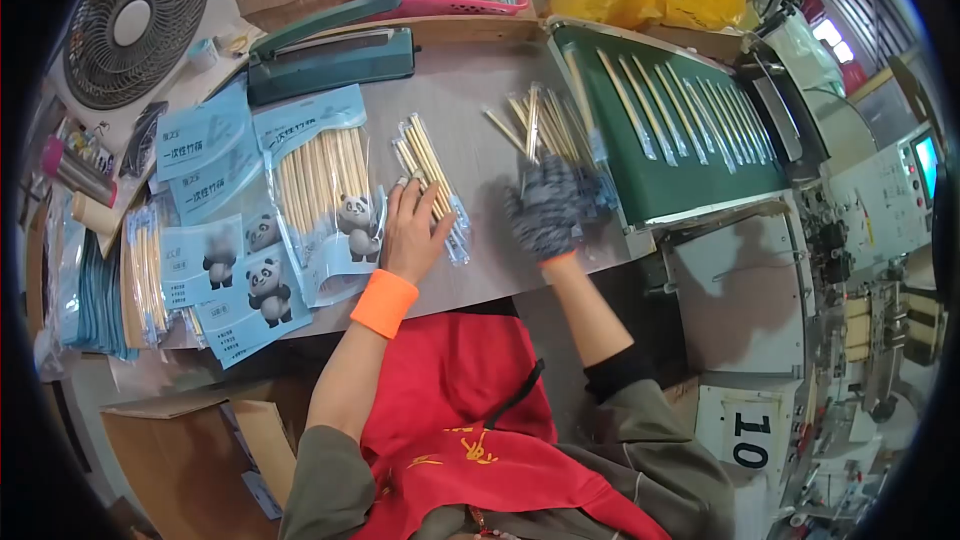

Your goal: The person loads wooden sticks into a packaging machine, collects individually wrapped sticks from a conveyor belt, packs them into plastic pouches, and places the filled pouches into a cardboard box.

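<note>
My left hand [412,230], bare with an orange wristband, lies with its fingers apart on a small pile of plastic-wrapped chopsticks [430,165]. My right hand [545,208], in a grey knitted glove, is closed around wrapped chopsticks [533,120] whose ends stick out past the fingers. More loose chopsticks [570,130] lie fanned beside and under the glove, partly hidden by it. Left of my bare hand, a clear bag with a blue panda print [325,165] is filled with chopsticks. Flat blue panda bags [205,150] overlap next to it.
A green conveyor belt [640,175] at the right carries a row of wrapped chopsticks. Behind the table top [480,80] stand a green bag sealer [335,65] and a pink basket [450,8]. A fan [130,25] stands far left, an open cardboard box [190,460] below the table.
</note>
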`<state>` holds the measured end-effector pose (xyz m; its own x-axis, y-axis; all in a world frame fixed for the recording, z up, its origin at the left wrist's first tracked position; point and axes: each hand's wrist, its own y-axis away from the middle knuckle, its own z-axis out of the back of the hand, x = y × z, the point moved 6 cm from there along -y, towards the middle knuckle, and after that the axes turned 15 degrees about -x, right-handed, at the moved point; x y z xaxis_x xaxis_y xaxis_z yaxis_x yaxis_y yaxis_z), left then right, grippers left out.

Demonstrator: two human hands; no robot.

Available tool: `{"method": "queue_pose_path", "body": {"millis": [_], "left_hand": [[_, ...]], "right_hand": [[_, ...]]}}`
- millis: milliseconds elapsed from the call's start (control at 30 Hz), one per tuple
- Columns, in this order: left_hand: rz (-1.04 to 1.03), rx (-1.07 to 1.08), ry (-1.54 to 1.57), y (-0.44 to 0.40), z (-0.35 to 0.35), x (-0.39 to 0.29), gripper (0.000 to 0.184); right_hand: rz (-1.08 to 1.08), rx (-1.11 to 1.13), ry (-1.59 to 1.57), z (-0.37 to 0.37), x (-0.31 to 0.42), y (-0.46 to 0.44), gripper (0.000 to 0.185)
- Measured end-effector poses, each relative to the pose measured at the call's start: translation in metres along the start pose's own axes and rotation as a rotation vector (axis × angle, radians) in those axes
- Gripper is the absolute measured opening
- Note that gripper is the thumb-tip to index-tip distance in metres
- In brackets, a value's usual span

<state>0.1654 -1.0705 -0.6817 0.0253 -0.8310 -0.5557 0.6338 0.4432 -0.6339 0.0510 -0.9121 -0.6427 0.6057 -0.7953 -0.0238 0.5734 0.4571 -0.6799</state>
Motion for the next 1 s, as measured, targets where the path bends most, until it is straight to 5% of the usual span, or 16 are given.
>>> {"method": "queue_pose_path", "body": {"millis": [233, 400, 567, 800, 867, 933, 1000], "left_hand": [[0.015, 0.010, 0.025, -0.003, -0.004, 0.002, 0.054], [0.023, 0.009, 0.057, -0.002, -0.005, 0.003, 0.051], [0.056, -0.068, 0.104, -0.004, 0.001, 0.003, 0.047], [0.070, -0.093, 0.172, -0.003, 0.004, 0.009, 0.039], [0.077, -0.085, 0.169, -0.003, 0.004, 0.007, 0.040], [0.076, -0.082, 0.162, -0.005, 0.004, 0.005, 0.040], [0.078, -0.079, 0.159, -0.004, 0.005, 0.004, 0.039]], "right_hand": [[-0.377, 0.323, 0.125, -0.052, -0.085, -0.013, 0.079], [-0.101, 0.191, -0.045, -0.023, -0.013, 0.010, 0.070], [-0.078, 0.285, -0.182, -0.015, 0.062, 0.030, 0.067], [-0.189, 0.096, -0.456, 0.008, 0.066, 0.021, 0.071], [-0.373, 0.349, -0.606, 0.010, 0.055, 0.004, 0.074], [-0.293, 0.237, -0.573, -0.004, 0.047, -0.010, 0.072], [-0.240, 0.444, -0.438, -0.019, 0.047, -0.016, 0.062]]}}
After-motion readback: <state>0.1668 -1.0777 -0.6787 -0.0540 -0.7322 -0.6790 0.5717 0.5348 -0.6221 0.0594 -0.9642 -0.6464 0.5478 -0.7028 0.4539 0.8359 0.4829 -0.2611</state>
